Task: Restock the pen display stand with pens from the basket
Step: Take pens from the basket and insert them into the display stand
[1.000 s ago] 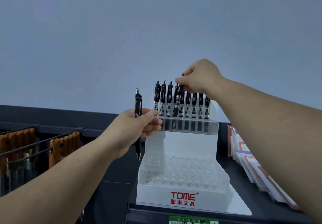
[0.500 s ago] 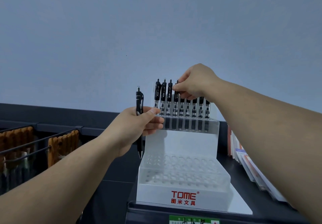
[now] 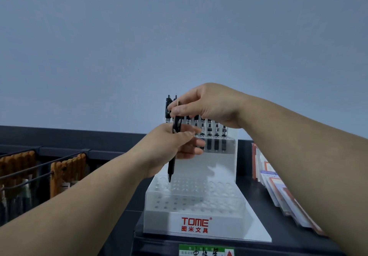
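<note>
Left hand [image 3: 169,146] wraps the black pen [image 3: 170,168], right hand [image 3: 211,106] pinches its top; loosen the left only once that pinch holds.

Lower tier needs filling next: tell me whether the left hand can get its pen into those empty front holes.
Probably yes. The left hand grips the pen tip-down over the empty lower tier, nothing between. The right hand, pinching the pen's top, would likely have to let go.
</note>
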